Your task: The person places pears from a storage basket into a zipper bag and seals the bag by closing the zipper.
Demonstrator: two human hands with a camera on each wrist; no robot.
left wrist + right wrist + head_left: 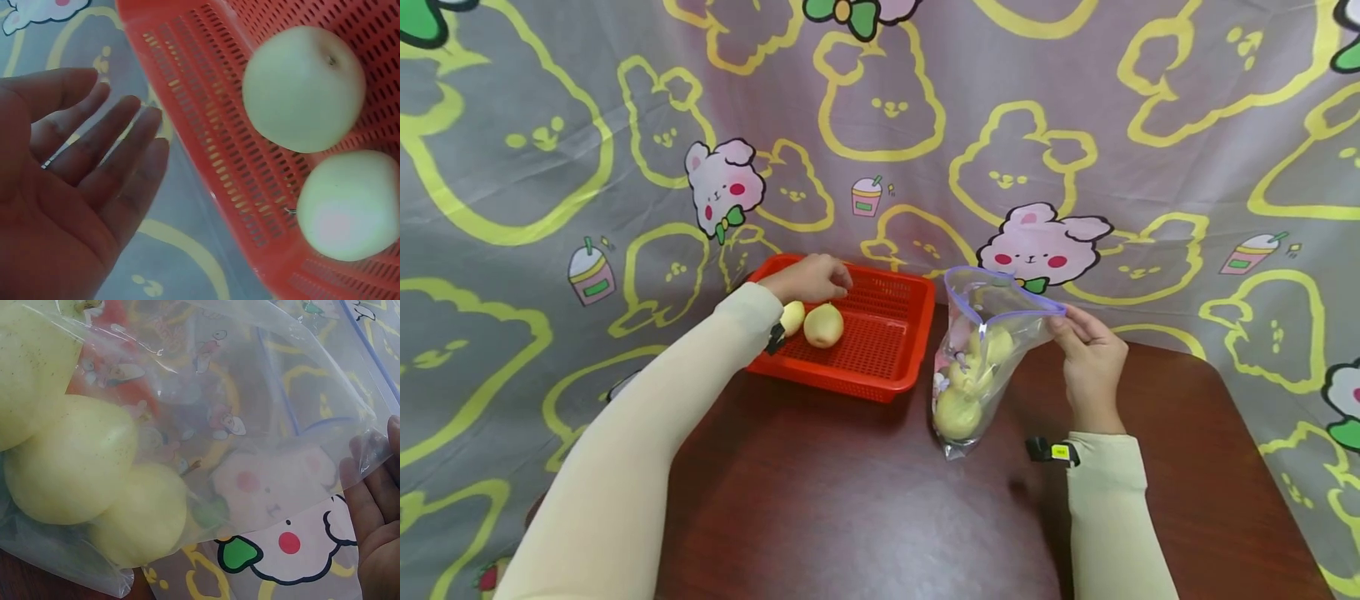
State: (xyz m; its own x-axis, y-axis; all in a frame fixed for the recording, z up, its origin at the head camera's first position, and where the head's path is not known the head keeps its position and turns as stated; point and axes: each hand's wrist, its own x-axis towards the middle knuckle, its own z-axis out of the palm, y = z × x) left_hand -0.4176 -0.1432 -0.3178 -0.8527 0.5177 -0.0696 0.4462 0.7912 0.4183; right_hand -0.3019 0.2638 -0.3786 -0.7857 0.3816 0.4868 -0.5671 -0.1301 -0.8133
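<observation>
My left hand hovers over the back left of a red plastic basket, its fingers loosely bent and holding nothing. Below it, two pale yellow pears lie in the basket: one pear in plain sight, the other pear partly behind the wrist. In the left wrist view, both pears sit apart from the hand. My right hand pinches the right corner of a clear zip bag by its purple rim. The bag's mouth gapes, and several pears are stacked inside it.
Basket and bag are on a dark brown wooden table. Right behind them hangs a grey curtain with yellow outlines and cartoon rabbits. The table's right edge slants down toward the lower right.
</observation>
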